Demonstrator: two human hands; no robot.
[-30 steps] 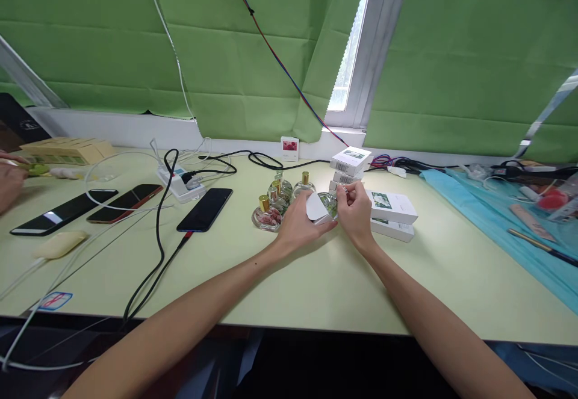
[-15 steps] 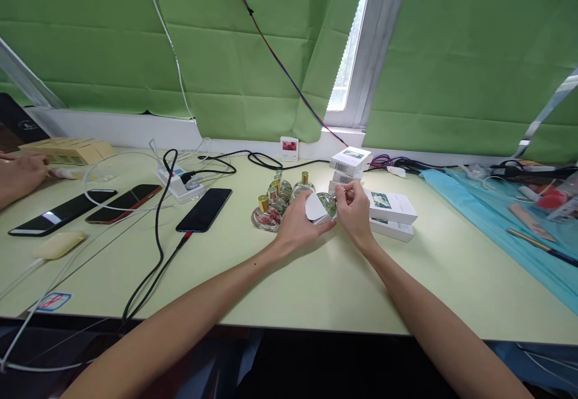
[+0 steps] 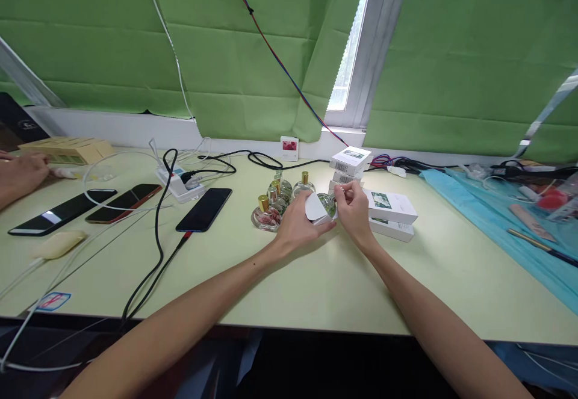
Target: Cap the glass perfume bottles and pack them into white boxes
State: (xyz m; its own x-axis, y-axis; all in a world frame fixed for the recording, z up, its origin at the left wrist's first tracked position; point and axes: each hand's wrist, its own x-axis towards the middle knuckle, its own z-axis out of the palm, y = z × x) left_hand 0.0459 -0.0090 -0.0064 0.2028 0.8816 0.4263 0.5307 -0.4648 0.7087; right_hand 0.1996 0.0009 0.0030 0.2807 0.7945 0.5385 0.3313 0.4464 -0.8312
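Observation:
My left hand [image 3: 297, 223] is closed around a small white box [image 3: 315, 207] whose end is open. A round glass perfume bottle [image 3: 327, 204] shows at the box's open end, partly inside it. The fingertips of my right hand [image 3: 353, 209] pinch the bottle's neck end; the exact grip is partly hidden. Just left of my left hand stand several perfume bottles [image 3: 267, 217] with gold or silver caps and flowers or leaves inside. Close behind my right hand are stacked white boxes [image 3: 351, 157] and more flat white boxes [image 3: 391, 205] with a leafy picture.
A dark phone [image 3: 204, 209], two more phones [image 3: 123, 203] and a power strip [image 3: 181, 186] with cables lie to the left. Another person's hand [image 3: 23, 176] is at far left beside yellowish boxes [image 3: 67, 150]. Blue plastic sheeting [image 3: 478, 206] with loose items covers the right side.
Almost nothing differs. My right fingertips have shifted very slightly at the bottle's neck, and the other person's hand at far left has moved a little.

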